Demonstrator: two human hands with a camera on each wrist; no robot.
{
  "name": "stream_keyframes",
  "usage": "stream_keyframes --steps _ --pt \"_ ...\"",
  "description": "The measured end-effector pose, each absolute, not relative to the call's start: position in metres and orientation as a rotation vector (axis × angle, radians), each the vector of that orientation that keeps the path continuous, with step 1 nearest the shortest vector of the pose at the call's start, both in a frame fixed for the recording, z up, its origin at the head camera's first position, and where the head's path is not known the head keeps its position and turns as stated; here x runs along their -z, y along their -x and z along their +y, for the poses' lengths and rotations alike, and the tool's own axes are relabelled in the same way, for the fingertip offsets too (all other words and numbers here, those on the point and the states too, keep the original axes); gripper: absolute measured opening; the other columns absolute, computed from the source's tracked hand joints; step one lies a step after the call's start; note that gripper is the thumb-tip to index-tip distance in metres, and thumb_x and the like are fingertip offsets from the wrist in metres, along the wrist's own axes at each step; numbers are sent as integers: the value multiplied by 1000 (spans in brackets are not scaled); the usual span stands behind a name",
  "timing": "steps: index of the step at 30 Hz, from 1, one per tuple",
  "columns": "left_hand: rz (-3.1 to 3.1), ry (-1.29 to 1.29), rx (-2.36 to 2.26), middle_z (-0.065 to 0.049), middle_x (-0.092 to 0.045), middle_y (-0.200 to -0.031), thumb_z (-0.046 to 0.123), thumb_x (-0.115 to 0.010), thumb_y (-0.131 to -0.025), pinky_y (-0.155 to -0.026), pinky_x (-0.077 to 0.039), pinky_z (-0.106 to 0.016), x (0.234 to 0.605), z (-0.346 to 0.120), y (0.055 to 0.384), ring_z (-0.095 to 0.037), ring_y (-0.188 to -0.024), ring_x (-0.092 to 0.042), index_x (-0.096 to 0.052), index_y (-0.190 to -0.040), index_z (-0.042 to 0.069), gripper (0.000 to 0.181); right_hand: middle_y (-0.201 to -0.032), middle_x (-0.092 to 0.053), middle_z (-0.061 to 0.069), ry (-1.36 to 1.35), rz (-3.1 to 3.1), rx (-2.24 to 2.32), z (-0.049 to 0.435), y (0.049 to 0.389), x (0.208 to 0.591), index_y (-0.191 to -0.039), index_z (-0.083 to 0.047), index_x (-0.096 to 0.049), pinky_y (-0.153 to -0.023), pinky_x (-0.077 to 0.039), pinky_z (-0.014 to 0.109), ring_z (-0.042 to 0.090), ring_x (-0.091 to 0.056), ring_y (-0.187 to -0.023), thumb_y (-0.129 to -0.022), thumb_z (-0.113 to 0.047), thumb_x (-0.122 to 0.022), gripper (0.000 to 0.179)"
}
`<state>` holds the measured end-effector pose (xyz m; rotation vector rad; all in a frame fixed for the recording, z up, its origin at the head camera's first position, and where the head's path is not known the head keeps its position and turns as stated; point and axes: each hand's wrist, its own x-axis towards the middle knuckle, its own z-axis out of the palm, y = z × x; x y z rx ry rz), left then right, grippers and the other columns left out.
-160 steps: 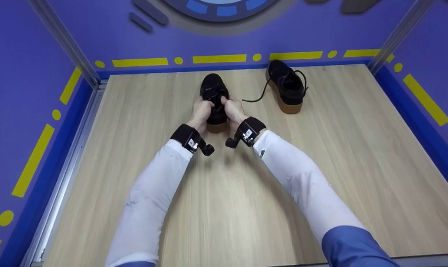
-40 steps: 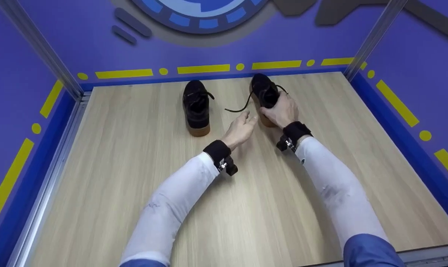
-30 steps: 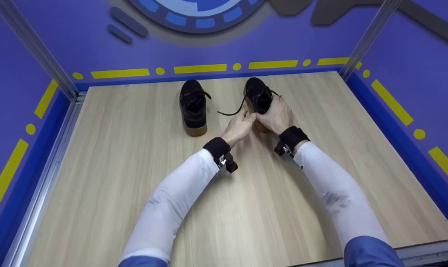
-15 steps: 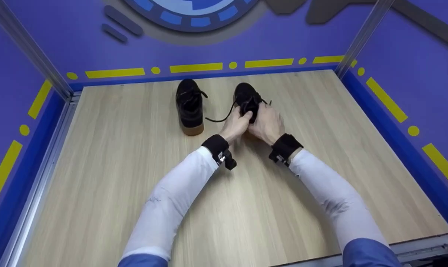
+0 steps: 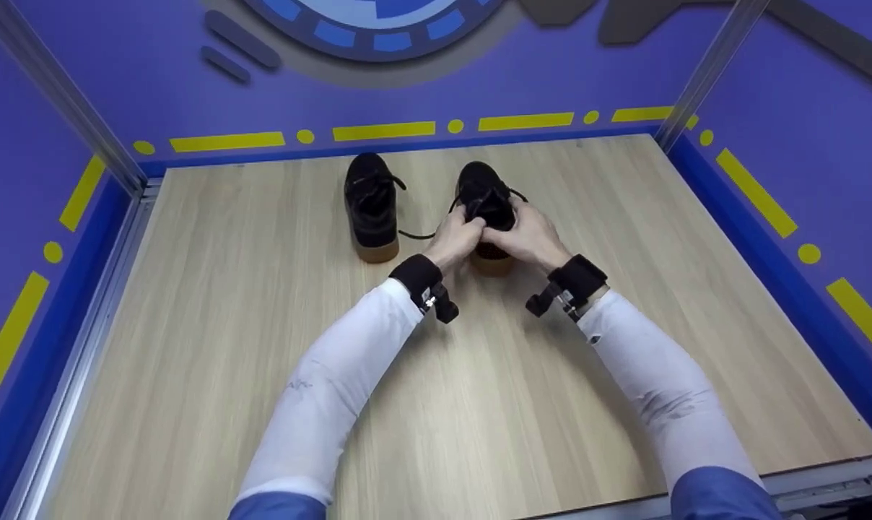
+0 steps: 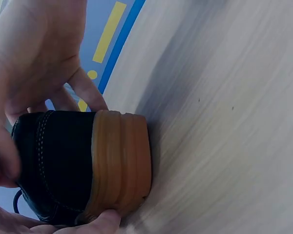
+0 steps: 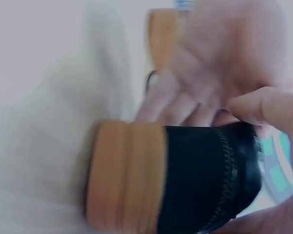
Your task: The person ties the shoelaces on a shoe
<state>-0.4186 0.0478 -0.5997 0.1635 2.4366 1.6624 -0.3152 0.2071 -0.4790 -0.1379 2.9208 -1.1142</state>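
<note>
Both hands are at the right-hand black shoe (image 5: 481, 179), which stands on the wooden board, toe pointing to the back wall. My left hand (image 5: 453, 238) holds its left side, with the thumb at the opening. On the other side, my right hand (image 5: 531, 235) grips the shoe, its thumb meeting the left thumb over the opening. The left wrist view shows the shoe's tan sole (image 6: 122, 161) and stitched heel between the hands. A loose black lace (image 5: 416, 235) trails left over the board. To the left stands the matching shoe (image 5: 373, 209), untouched.
The wooden board (image 5: 436, 404) carries both shoes. A blue-purple wall (image 5: 522, 72) with yellow dashes rises just behind the toes. Side walls and metal rails bound the board left and right. Each wrist wears a black strap with a small camera.
Both hands held the left shoe earlier and have let it go. The right hand brought the other shoe leftward and nearer, and the left hand has since taken hold of it too.
</note>
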Motion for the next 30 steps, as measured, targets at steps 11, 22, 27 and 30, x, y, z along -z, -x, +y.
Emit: stream_keyframes --steps 11,22,27,30 --pt "2441 -177 -1564 -9 -73 -148 38 -59 -105 -119 -54 -39 601 43 428 -22 -137 -67 -67 -143 14 45 -161 -63 22 9 2526 1630 210 329 476 -162 -3 -56 -131 -42 43 32 -57 -149 -105 -32 -62 64" --pt "2575 -229 -1302 -21 -62 -162 33 -51 -109 -126 -50 -43 518 29 340 -32 -152 -59 -53 -158 -1 60 -154 -69 21 16 2712 1396 212 313 481 -156 -4 -65 -115 -52 41 31 -64 -135 -109 -34 -63 56" --pt "2588 -296 -1269 -25 -60 -163 27 -53 -109 -128 -49 -46 479 15 293 -35 -153 -59 -48 -160 -4 60 -114 -79 12 30 2779 1282 208 303 478 -135 -5 -80 -84 -52 28 24 -67 -100 -104 -34 -69 44" --pt "2619 -334 -1225 -26 -63 -159 26 -55 -108 -125 -52 -45 475 10 282 -34 -149 -62 -50 -156 -4 57 -89 -73 0 47 2790 1244 206 298 477 -119 -5 -85 -69 -51 23 16 -65 -80 -101 -32 -71 35"
